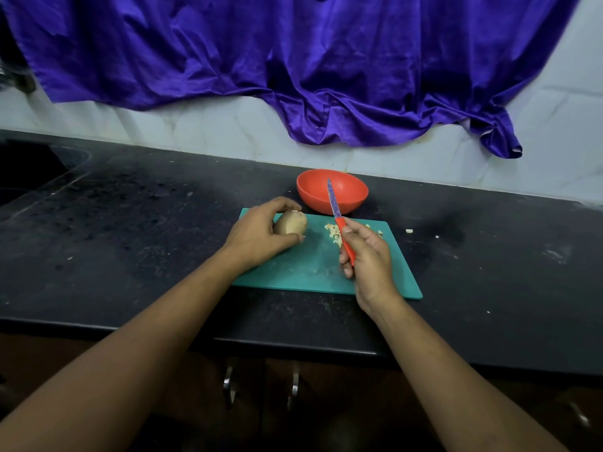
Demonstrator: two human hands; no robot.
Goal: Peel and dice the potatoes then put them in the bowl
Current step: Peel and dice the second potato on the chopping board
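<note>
On the teal plastic board (293, 272), between my hands: one oval brown-skinned potato (290, 222), held by my left hand (257, 234), fingers (280, 203) curled round it; one small heap of pale diced bits (333, 234) beside my right hand (368, 259), fingers gripping one red-handled knife (340, 223), blade raised. Beyond the fingers: one round red bowl (310, 194) on the black speckled tabletop (146, 223).

Head view, angled down, close over counter (130, 223)

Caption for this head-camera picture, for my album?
Left hand holds a brown potato on a teal cutting board; right hand grips a red-handled knife near a red bowl.
</note>
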